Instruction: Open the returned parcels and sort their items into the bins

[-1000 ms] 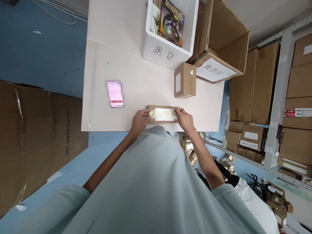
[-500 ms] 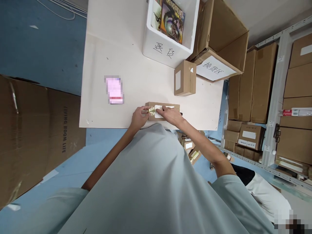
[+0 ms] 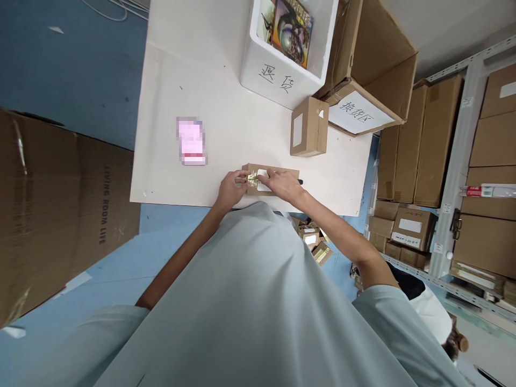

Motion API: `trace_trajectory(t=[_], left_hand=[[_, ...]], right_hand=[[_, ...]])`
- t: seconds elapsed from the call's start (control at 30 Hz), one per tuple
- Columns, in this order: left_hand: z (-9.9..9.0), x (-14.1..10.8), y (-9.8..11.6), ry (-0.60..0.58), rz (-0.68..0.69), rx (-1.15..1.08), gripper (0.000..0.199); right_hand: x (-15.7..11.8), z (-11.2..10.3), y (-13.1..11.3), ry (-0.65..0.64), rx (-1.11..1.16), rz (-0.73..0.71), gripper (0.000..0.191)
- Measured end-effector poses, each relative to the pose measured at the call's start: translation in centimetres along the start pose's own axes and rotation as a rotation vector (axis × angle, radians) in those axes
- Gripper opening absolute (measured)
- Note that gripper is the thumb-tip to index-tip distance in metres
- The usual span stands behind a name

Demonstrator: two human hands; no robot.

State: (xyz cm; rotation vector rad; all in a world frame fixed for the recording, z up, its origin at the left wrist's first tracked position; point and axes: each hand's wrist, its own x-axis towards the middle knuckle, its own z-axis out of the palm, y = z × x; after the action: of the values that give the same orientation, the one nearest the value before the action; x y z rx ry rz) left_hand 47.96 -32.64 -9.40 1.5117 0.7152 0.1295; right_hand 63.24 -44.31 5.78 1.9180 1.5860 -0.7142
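box (image 3: 255, 191), narrow and taped, lies near the front edge of a white tabletop (image 3: 193, 185), its left end gripped by the left hand (image 3: 233, 189), while the right hand (image 3: 284, 186), closed around a tool (image 3: 300, 181) showing only a dark end, crosses its white label (image 3: 263, 187). farther back lie a blurred pink rectangle (image 3: 192, 142) to the left and a small carton (image 3: 308, 129) to the right, then a white foam bin (image 3: 252, 72) and a large open carton (image 3: 374, 40).

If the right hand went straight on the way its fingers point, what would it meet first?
Most likely the left hand, at the taped end of the carton, just ahead of the right hand; their exact heights are hard to judge.
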Motion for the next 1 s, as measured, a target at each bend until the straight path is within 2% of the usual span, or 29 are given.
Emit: trace_trajectory(t=[0.27,0.57,0.7,0.87,0.93,1.0], left_hand=[[0.1,0.2,0.5,0.011,-0.016,0.017,0.040],[0.5,-0.7,2.0,0.078,-0.040,0.112,0.037],[0.5,-0.8,2.3,0.092,-0.050,0.148,0.038],[0.4,-0.5,2.4,0.078,-0.047,0.127,0.038],[0.4,-0.5,2.5,0.078,-0.054,0.116,0.037],[0.4,-0.6,2.7,0.085,-0.063,0.114,0.036]], right_hand=[[0.0,-2.0,-1.6,-0.017,-0.031,0.015,0.051],[-0.5,-2.0,-0.8,-0.040,-0.011,0.059,0.050],[-2.0,-1.1,1.4,-0.105,-0.003,0.154,0.049],[-6.8,1.5,6.3,-0.224,-0.024,0.332,0.049],[-8.2,2.2,7.2,-0.217,-0.019,0.344,0.046],[-8.5,2.2,7.0,-0.168,0.015,0.305,0.044]])
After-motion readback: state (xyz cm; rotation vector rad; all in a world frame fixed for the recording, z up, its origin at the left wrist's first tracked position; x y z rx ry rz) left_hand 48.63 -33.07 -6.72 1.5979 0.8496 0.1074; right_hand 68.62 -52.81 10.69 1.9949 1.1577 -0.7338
